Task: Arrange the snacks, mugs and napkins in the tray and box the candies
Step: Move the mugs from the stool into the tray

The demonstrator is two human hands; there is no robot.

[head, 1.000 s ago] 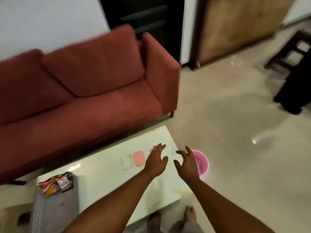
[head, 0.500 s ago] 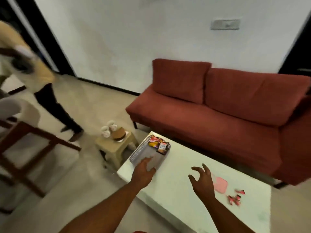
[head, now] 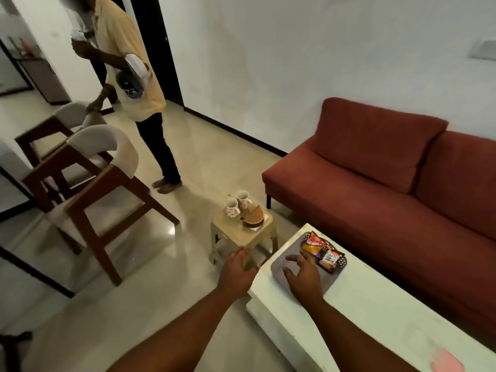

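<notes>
Sofa point(head: 375, 197) behind table point(head: 375, 318); stool point(head: 236, 237) (two mugs point(head: 232, 208)) beside; left hand point(head: 237, 272), right hand point(head: 303, 277) spread, empty.

1 view only, from a wide-angle camera worn on the person's head. It faces forward and down along both forearms, with the left hand point(head: 236, 272) and right hand point(head: 303, 277) close below centre. The white table point(head: 375, 312) lies near at lower right. The sofa point(head: 375, 183) and chairs point(head: 94, 183) sit farther off.
</notes>
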